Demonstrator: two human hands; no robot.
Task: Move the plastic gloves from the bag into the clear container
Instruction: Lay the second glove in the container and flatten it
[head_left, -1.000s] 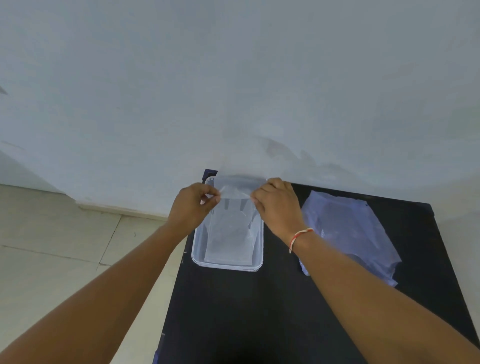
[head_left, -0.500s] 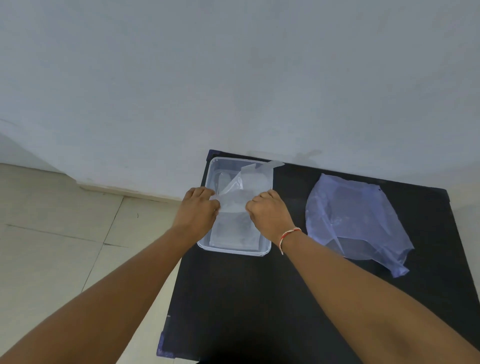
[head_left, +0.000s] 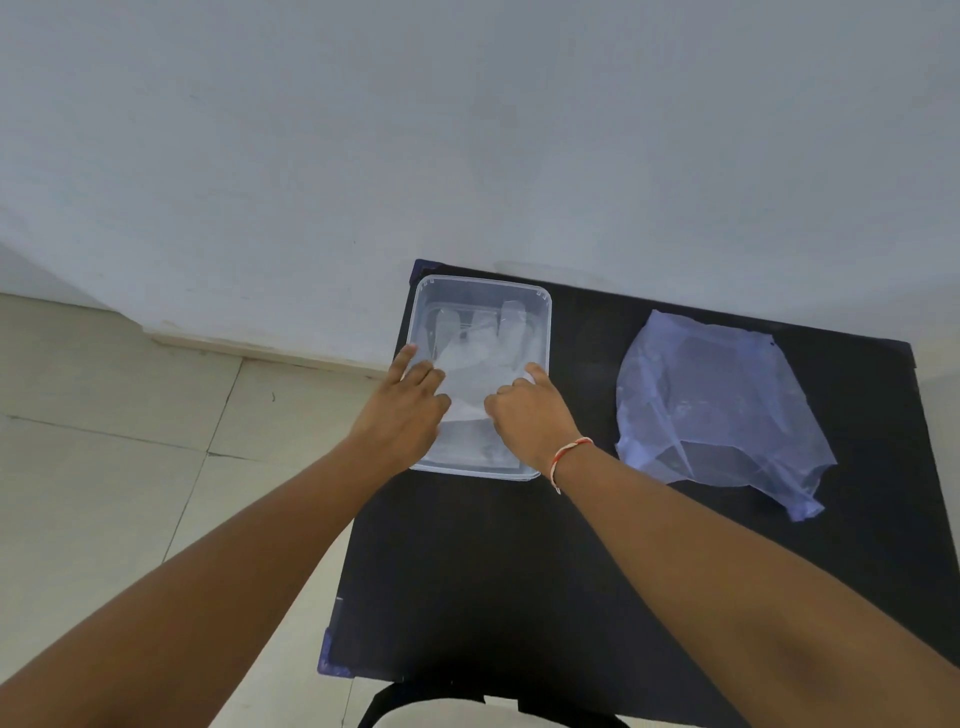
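The person is leaning over a black rectangular surface (head_left: 519, 561) set against a pale wall. A clear rectangular plastic container (head_left: 543, 332) is sitting at the surface's far left corner, and thin translucent plastic gloves (head_left: 475, 364) are lying inside it. The left hand (head_left: 402, 415) is resting over the container's left side, fingers spread and loose, pressing down on the gloves. The right hand (head_left: 530, 415) is lying over the right side, fingers curled onto the gloves; whether it is pinching them I cannot tell. A crumpled bluish translucent plastic bag (head_left: 717, 405) is lying well apart to the right.
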